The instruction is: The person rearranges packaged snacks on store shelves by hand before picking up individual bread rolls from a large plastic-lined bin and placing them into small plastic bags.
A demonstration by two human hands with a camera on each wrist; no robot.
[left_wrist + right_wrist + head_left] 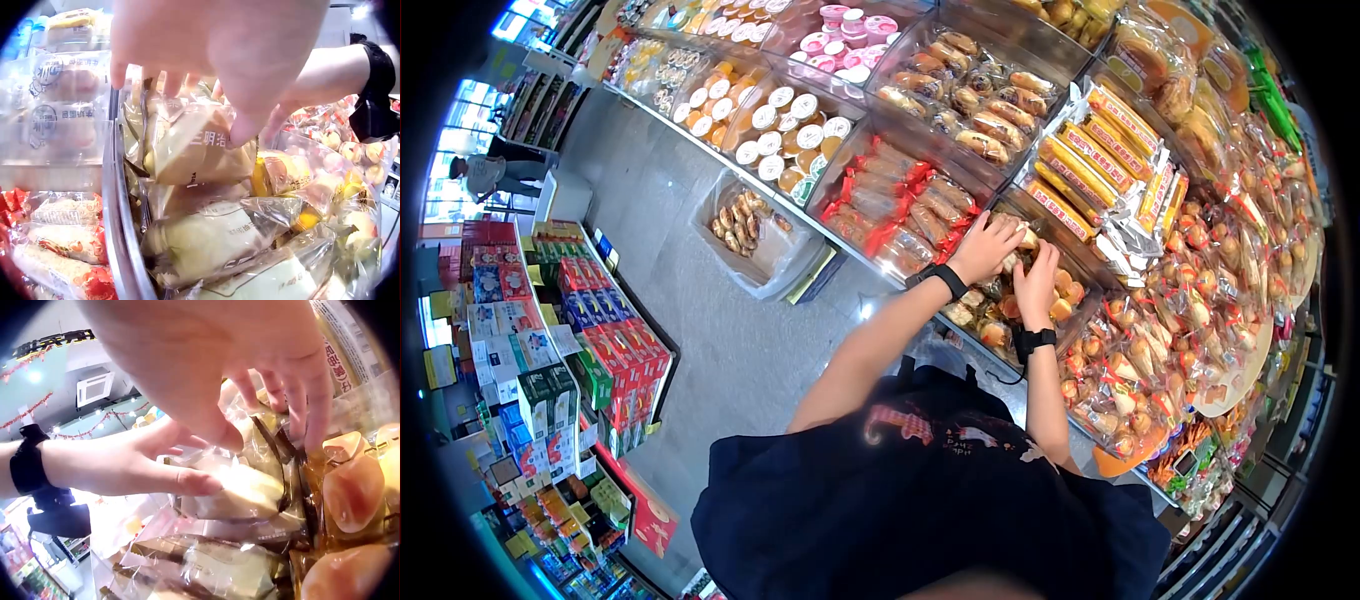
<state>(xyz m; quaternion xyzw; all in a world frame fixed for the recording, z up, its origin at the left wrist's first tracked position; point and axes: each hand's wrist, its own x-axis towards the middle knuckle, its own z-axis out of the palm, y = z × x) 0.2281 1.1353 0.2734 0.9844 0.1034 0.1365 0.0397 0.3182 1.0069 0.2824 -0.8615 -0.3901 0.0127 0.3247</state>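
Left wrist view shows me the left hand (219, 44) pinching the pack (194, 147) atop other packs (209, 234) in the bin (128, 225), the right hand (215, 359) gripping its other end. I judge it light, soft and slippery, so I'd take both ends gently, sparing the bread (250, 487).

The head view looks down on the bin (975, 341) from above. Both wrist views share its packets (199, 150), up close.
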